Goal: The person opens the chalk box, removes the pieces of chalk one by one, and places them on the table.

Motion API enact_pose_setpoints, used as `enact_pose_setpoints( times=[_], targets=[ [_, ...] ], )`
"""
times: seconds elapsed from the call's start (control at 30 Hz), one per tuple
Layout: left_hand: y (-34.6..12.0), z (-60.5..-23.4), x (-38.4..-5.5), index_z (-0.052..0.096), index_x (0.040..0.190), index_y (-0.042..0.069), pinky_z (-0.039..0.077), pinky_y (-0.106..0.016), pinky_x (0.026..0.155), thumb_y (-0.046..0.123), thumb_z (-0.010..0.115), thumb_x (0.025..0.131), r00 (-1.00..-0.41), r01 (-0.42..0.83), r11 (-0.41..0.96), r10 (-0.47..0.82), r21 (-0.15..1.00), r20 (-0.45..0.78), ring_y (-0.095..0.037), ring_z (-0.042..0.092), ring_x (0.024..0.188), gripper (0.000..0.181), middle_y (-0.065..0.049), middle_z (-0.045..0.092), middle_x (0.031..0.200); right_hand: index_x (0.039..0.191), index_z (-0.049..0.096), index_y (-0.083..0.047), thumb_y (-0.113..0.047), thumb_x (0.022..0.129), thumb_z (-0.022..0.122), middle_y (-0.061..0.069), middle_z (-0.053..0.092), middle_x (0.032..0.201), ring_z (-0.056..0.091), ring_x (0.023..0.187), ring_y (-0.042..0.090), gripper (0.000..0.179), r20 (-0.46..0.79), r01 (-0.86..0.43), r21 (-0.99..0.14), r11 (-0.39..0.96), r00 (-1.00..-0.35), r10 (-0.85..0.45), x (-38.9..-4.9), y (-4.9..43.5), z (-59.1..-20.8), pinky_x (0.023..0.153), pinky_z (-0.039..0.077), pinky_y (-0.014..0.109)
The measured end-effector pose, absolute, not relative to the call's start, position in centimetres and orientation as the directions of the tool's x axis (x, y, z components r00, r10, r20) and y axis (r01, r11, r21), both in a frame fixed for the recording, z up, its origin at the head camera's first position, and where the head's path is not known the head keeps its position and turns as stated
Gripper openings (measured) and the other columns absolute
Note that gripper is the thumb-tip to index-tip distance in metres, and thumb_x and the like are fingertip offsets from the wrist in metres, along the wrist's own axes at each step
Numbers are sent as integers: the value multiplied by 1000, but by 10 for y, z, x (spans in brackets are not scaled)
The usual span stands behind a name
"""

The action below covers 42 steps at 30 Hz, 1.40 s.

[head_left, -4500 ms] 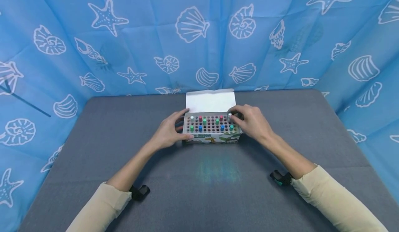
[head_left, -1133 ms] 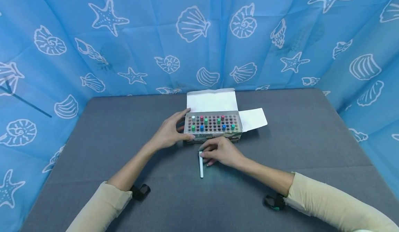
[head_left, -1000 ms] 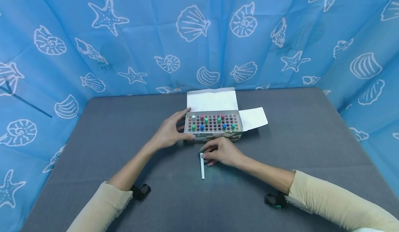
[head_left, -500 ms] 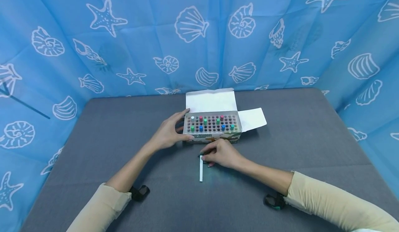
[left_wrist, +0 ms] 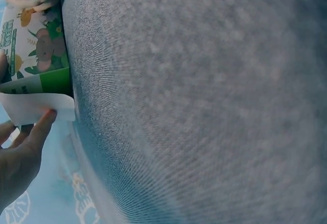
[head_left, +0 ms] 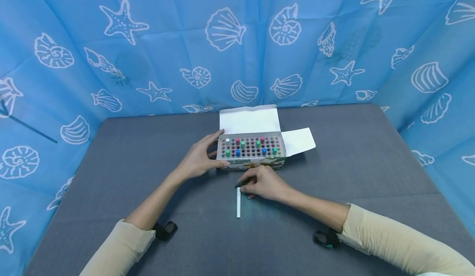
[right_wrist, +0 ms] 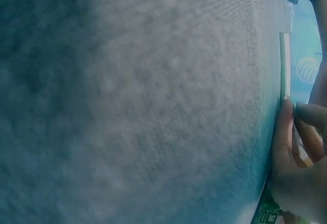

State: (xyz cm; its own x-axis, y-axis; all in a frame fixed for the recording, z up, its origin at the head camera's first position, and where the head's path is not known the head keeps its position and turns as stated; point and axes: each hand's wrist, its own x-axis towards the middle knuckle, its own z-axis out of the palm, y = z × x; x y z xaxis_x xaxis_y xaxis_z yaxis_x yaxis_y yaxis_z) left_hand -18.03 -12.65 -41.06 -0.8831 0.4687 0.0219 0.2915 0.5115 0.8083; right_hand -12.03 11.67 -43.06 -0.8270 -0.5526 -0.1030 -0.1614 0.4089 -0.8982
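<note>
On the grey table stands an opened cardboard box (head_left: 252, 164) with animal prints. Its tray of holes (head_left: 249, 147) holds several upright sticks with white, pink, green and blue ends. My left hand (head_left: 200, 156) grips the box's left end, thumb at the front and fingers toward the back; in the left wrist view its fingers (left_wrist: 43, 124) touch a white flap (left_wrist: 33, 109). In front of the box, my right hand (head_left: 265, 183) pinches the far end of a thin white stick (head_left: 238, 206), which lies along the tabletop. The right wrist view shows the stick (right_wrist: 285, 65) beyond the fingertips.
A white lid (head_left: 250, 120) stands raised behind the box, and a white side flap (head_left: 298, 141) sticks out to the right. A blue curtain (head_left: 256, 61) with shell and starfish prints hangs behind the grey table (head_left: 167, 135).
Since the oldest frame, my right hand has drawn a white stick from the tray's right end and laid it in front, and the side flap shows. Lately the stick has slid slightly nearer.
</note>
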Motion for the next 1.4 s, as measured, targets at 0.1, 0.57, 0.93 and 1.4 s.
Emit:
enact_pose_setpoints(
  times=[0.1, 0.57, 0.93, 1.4],
  targets=[
    [-126, -410, -180, 26, 159, 20, 49, -35, 105, 20, 84, 81, -885, 280, 512, 465, 812, 13, -36, 40, 139, 97, -15, 37, 152, 107, 75, -4, -7, 90, 73, 6, 72, 92, 69, 64, 16, 18, -119, -143, -905, 401, -820, -560, -120, 118, -429, 58, 61, 29],
    [-126, -411, -182, 25, 159, 19, 48, -36, 106, 21, 85, 81, -886, 274, 513, 463, 814, 6, -36, 39, 140, 99, -15, 39, 151, 114, 73, -9, -14, 94, 69, 11, 72, 87, 67, 73, 29, 21, -45, -190, -929, 317, -793, -607, -120, 137, -408, 56, 53, 25],
    [-126, -408, -181, 25, 159, 20, 43, -51, 110, 29, 85, 80, -894, 297, 578, 449, 760, 7, -38, 36, 141, 100, -18, 36, 155, 111, 73, -5, -9, 93, 71, 6, 72, 93, 68, 80, 23, 19, 54, -273, -897, 349, -849, -525, -126, 158, -381, 65, 57, 27],
    [-125, -408, -183, 24, 159, 21, 49, -43, 106, 28, 79, 87, -886, 260, 517, 463, 816, -11, -36, 40, 139, 91, -16, 40, 148, 111, 73, -4, -6, 91, 72, 6, 70, 96, 66, 82, 20, 19, 106, -304, -862, 405, -890, -444, -144, 183, -368, 68, 57, 26]
  ],
)
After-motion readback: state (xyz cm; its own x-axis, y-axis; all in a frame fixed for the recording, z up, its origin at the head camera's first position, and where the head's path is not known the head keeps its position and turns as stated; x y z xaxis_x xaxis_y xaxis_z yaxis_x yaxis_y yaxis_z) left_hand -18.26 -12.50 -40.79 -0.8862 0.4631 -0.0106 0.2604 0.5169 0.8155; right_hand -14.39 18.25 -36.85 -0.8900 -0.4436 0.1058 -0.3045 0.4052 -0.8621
